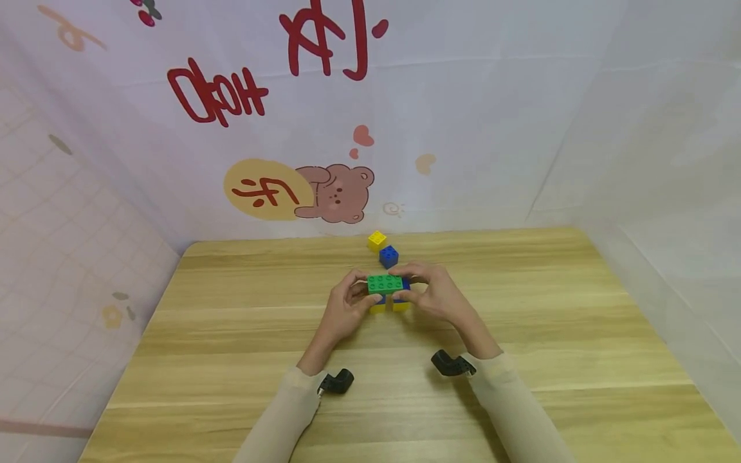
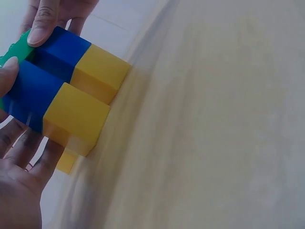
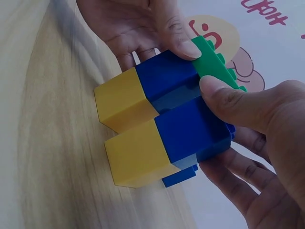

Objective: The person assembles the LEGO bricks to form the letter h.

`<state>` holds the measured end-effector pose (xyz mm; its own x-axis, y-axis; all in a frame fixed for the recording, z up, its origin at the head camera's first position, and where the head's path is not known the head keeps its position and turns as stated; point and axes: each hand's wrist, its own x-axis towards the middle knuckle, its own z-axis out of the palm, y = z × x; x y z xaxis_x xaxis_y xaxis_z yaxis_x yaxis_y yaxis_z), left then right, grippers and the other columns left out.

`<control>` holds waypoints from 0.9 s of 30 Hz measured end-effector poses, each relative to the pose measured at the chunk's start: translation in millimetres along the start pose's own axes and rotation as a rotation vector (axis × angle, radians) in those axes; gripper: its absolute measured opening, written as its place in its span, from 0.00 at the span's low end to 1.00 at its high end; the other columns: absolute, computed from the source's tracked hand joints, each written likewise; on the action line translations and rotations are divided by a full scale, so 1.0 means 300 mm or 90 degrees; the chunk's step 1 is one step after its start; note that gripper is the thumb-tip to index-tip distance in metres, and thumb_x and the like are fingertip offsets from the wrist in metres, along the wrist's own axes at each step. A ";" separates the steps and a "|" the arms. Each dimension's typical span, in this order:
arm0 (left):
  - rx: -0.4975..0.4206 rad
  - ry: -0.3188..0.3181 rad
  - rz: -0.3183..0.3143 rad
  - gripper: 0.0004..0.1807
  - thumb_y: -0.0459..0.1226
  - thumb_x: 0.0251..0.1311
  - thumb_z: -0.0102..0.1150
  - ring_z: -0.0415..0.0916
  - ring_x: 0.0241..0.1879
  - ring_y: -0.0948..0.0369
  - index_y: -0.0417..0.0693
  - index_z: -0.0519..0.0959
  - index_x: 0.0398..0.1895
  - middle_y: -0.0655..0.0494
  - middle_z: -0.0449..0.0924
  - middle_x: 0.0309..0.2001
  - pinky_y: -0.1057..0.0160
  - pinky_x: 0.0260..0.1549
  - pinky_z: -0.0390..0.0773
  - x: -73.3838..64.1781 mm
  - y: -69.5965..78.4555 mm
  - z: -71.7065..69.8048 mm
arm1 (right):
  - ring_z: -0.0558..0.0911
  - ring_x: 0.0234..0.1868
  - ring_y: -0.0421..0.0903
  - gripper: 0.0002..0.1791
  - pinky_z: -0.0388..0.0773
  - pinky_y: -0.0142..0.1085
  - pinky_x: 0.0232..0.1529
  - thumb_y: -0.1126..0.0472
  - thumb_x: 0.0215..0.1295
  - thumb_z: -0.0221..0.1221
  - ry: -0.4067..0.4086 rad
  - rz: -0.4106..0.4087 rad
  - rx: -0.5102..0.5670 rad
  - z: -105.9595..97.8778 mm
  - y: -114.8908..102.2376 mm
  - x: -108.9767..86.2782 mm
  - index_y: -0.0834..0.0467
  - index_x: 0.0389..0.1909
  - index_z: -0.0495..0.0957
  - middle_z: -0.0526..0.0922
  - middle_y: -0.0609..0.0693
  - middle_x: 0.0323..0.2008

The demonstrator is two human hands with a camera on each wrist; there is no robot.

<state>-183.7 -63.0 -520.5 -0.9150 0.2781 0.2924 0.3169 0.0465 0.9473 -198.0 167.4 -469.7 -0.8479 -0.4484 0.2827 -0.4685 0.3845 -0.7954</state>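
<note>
Two side-by-side stacks of building bricks stand on the table, each a yellow brick (image 3: 138,155) below a blue brick (image 3: 193,131). A long green studded brick (image 1: 384,284) lies across their tops, leaving part of the right blue brick uncovered in the head view. My left hand (image 1: 345,307) grips the stack from the left, thumb in front near the green brick's lower edge, fingers behind. From the right, my right hand (image 1: 431,290) grips the other stack, its thumb where green and blue meet. How firmly the green brick sits on the studs cannot be told.
Behind the hands, a loose blue brick (image 1: 389,256) and a loose yellow brick (image 1: 377,241) sit close together near the wooden table's (image 1: 243,308) back edge. A printed white curtain (image 1: 475,128) rises behind it. Black wrist devices (image 1: 338,381) stick out from both sleeves.
</note>
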 end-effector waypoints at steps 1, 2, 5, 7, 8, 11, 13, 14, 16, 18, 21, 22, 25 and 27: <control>0.003 -0.002 0.002 0.16 0.31 0.67 0.65 0.83 0.58 0.50 0.43 0.75 0.55 0.44 0.80 0.57 0.57 0.60 0.83 0.000 0.002 -0.002 | 0.87 0.52 0.50 0.21 0.87 0.46 0.53 0.63 0.58 0.74 -0.001 0.002 0.002 0.000 -0.002 0.001 0.54 0.54 0.86 0.88 0.52 0.53; 0.007 -0.004 0.003 0.17 0.31 0.67 0.65 0.83 0.58 0.51 0.44 0.75 0.57 0.44 0.80 0.57 0.57 0.60 0.83 0.000 0.006 -0.004 | 0.87 0.52 0.50 0.21 0.87 0.47 0.54 0.63 0.58 0.74 -0.002 0.004 0.003 0.000 -0.004 0.002 0.54 0.54 0.86 0.88 0.52 0.53; 0.009 -0.012 0.008 0.19 0.31 0.67 0.65 0.82 0.58 0.52 0.46 0.77 0.60 0.47 0.80 0.59 0.57 0.62 0.82 0.002 0.012 -0.009 | 0.86 0.52 0.50 0.21 0.87 0.48 0.54 0.63 0.58 0.74 -0.005 0.010 0.010 0.002 -0.003 0.003 0.54 0.54 0.86 0.87 0.51 0.53; 0.009 -0.016 0.010 0.20 0.31 0.66 0.66 0.81 0.58 0.53 0.46 0.77 0.60 0.47 0.80 0.59 0.57 0.63 0.81 0.002 0.013 -0.012 | 0.86 0.52 0.50 0.21 0.87 0.49 0.54 0.64 0.58 0.74 -0.006 0.012 0.016 0.002 -0.001 0.002 0.54 0.54 0.85 0.87 0.51 0.52; 0.005 -0.016 0.009 0.20 0.31 0.66 0.66 0.81 0.58 0.54 0.46 0.78 0.60 0.47 0.80 0.60 0.57 0.63 0.81 0.002 0.013 -0.012 | 0.86 0.52 0.50 0.22 0.87 0.49 0.55 0.64 0.58 0.74 -0.007 0.012 0.019 0.003 -0.001 0.001 0.54 0.54 0.85 0.87 0.51 0.52; -0.010 -0.015 0.001 0.20 0.32 0.64 0.68 0.81 0.57 0.55 0.44 0.79 0.59 0.47 0.81 0.58 0.58 0.61 0.82 0.003 0.017 -0.015 | 0.86 0.52 0.50 0.22 0.86 0.51 0.55 0.64 0.58 0.74 -0.007 0.011 0.024 0.004 -0.003 0.000 0.54 0.55 0.85 0.87 0.51 0.53; -0.018 -0.012 -0.005 0.19 0.32 0.64 0.68 0.81 0.56 0.56 0.44 0.79 0.58 0.47 0.81 0.57 0.59 0.60 0.82 0.001 0.020 -0.018 | 0.86 0.52 0.50 0.22 0.86 0.52 0.55 0.63 0.58 0.74 -0.007 0.013 0.027 0.006 -0.005 0.000 0.53 0.55 0.85 0.87 0.50 0.53; -0.021 -0.012 -0.006 0.19 0.32 0.64 0.68 0.81 0.55 0.56 0.44 0.80 0.57 0.47 0.81 0.57 0.59 0.60 0.83 0.000 0.021 -0.021 | 0.86 0.52 0.50 0.23 0.86 0.52 0.54 0.63 0.58 0.74 -0.008 0.012 0.026 0.008 -0.006 0.000 0.53 0.55 0.85 0.87 0.50 0.54; -0.021 -0.009 -0.008 0.18 0.32 0.63 0.69 0.81 0.55 0.58 0.46 0.80 0.56 0.47 0.82 0.56 0.59 0.60 0.83 -0.002 0.022 -0.026 | 0.86 0.53 0.49 0.23 0.86 0.51 0.54 0.62 0.58 0.74 -0.012 0.014 0.026 0.011 -0.007 0.001 0.51 0.56 0.85 0.87 0.50 0.55; -0.019 -0.009 -0.001 0.18 0.31 0.63 0.69 0.81 0.55 0.58 0.46 0.80 0.56 0.47 0.82 0.56 0.57 0.59 0.83 -0.004 0.023 -0.031 | 0.86 0.52 0.49 0.23 0.86 0.51 0.54 0.60 0.59 0.74 -0.018 0.010 0.023 0.012 -0.006 0.000 0.50 0.57 0.85 0.87 0.49 0.56; -0.020 -0.010 0.009 0.18 0.30 0.62 0.69 0.81 0.54 0.59 0.45 0.80 0.55 0.45 0.82 0.55 0.55 0.59 0.83 -0.004 0.022 -0.034 | 0.85 0.52 0.47 0.22 0.86 0.50 0.55 0.57 0.62 0.73 -0.035 0.009 0.024 0.005 -0.009 -0.003 0.48 0.58 0.84 0.86 0.48 0.57; -0.022 -0.010 0.014 0.18 0.30 0.62 0.69 0.81 0.54 0.59 0.45 0.80 0.55 0.45 0.82 0.54 0.55 0.58 0.83 -0.004 0.020 -0.035 | 0.85 0.52 0.47 0.22 0.86 0.50 0.56 0.56 0.63 0.72 -0.042 0.012 0.024 0.002 -0.010 -0.004 0.48 0.58 0.84 0.86 0.47 0.57; -0.030 -0.015 0.025 0.17 0.30 0.62 0.69 0.81 0.52 0.59 0.44 0.80 0.54 0.44 0.82 0.54 0.55 0.57 0.84 -0.003 0.012 -0.031 | 0.84 0.53 0.47 0.21 0.84 0.50 0.58 0.53 0.67 0.69 -0.056 0.032 0.031 -0.012 -0.011 -0.008 0.50 0.60 0.83 0.85 0.46 0.58; -0.037 -0.017 0.028 0.17 0.29 0.63 0.68 0.81 0.51 0.59 0.43 0.80 0.54 0.45 0.82 0.53 0.56 0.57 0.84 -0.004 0.004 -0.026 | 0.84 0.54 0.47 0.21 0.83 0.50 0.60 0.53 0.70 0.66 -0.057 0.048 0.038 -0.019 -0.003 -0.012 0.51 0.61 0.82 0.85 0.49 0.59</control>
<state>-184.2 -70.8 -518.7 -0.8937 0.3035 0.3304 0.3402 -0.0217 0.9401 -196.0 173.4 -467.0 -0.8538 -0.4908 0.1739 -0.3859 0.3723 -0.8441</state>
